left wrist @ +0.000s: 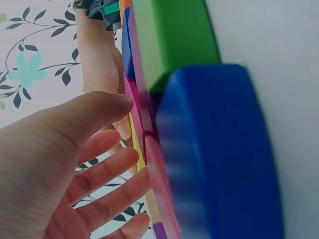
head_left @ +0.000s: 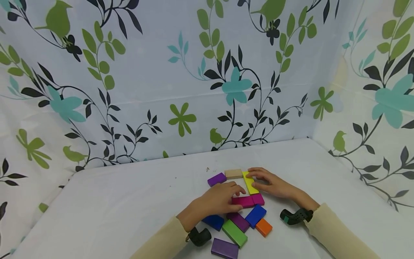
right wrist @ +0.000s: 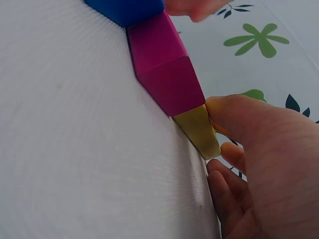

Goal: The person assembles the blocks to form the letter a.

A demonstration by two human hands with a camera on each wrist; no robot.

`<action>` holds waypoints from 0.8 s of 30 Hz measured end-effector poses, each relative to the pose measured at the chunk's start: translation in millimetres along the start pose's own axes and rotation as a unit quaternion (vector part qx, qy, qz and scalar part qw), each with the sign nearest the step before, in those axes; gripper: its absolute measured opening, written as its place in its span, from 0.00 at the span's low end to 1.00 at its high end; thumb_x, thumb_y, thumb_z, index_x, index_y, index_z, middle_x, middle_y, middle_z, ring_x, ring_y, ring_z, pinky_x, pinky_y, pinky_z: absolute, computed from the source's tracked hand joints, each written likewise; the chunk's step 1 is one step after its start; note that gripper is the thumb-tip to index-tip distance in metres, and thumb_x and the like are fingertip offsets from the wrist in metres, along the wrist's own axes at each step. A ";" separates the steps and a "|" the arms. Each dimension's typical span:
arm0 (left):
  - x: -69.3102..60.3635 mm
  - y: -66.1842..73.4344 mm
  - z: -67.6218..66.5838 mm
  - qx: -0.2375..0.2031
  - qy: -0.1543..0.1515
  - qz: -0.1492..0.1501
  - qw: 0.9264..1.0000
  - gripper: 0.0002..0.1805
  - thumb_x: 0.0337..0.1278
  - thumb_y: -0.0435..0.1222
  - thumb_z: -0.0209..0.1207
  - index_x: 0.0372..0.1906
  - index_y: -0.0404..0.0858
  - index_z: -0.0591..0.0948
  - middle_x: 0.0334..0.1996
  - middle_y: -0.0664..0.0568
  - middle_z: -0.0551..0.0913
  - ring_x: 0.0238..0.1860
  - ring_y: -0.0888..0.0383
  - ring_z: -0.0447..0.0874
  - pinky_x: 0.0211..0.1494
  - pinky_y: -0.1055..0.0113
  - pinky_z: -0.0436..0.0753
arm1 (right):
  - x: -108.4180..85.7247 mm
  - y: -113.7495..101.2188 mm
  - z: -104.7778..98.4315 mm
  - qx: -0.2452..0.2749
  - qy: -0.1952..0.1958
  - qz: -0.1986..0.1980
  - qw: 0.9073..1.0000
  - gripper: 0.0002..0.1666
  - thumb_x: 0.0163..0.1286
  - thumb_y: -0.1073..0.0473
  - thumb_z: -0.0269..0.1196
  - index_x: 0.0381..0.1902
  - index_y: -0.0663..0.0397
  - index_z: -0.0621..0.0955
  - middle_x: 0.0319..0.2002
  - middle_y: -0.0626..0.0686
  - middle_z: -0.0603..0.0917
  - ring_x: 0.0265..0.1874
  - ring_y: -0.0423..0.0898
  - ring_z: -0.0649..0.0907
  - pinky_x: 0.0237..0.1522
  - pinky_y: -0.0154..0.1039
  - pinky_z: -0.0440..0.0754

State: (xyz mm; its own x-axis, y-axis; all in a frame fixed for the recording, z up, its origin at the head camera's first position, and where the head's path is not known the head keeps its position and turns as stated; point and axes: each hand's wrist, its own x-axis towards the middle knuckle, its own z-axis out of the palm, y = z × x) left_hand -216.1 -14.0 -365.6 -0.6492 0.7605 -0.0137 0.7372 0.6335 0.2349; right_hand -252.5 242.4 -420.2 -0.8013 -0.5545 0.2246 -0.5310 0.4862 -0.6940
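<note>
My left hand [head_left: 221,198] hovers over the pink block [head_left: 243,202] with its fingers loosely bent and spread. Nothing is held between them; in the left wrist view the thumb and fingers [left wrist: 107,164] stand apart beside the row. A yellow block [head_left: 249,182] lies flat at the right of the arrangement, and my right hand [head_left: 273,184] holds it with thumb and fingertips. A smaller-looking magenta block [head_left: 258,199] touches the yellow block's near end. Beyond them, a tan block [head_left: 233,174] and a purple block [head_left: 216,179] form the far side, the latter partly behind my left hand.
Nearer to me lie blue blocks [head_left: 256,216], a dark purple block [head_left: 238,222], a green block [head_left: 234,233], an orange block [head_left: 263,227] and a violet block [head_left: 224,248]. A white-covered table [head_left: 123,205] bears them all. Patterned cloth [head_left: 155,90] hangs behind it.
</note>
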 end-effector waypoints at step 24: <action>-48.3 -20.8 4.6 0.028 0.062 -0.061 0.996 0.24 0.53 0.54 0.65 0.52 0.47 0.81 0.44 0.57 0.81 0.46 0.62 0.77 0.51 0.55 0.78 | 0.0 -2.5 -0.1 -0.003 -0.004 0.005 1.000 0.21 0.73 0.57 0.57 0.62 0.54 0.76 0.68 0.62 0.65 0.65 0.63 0.69 0.61 0.60 0.69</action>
State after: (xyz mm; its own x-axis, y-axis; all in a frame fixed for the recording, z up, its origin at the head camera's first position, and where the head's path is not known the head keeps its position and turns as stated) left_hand -199.2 -63.2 -374.3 -0.7506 0.6557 0.0819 0.6580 0.7303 0.1835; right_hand -251.1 241.2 -418.5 -0.8043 -0.5549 0.2126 -0.5248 0.4955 -0.6921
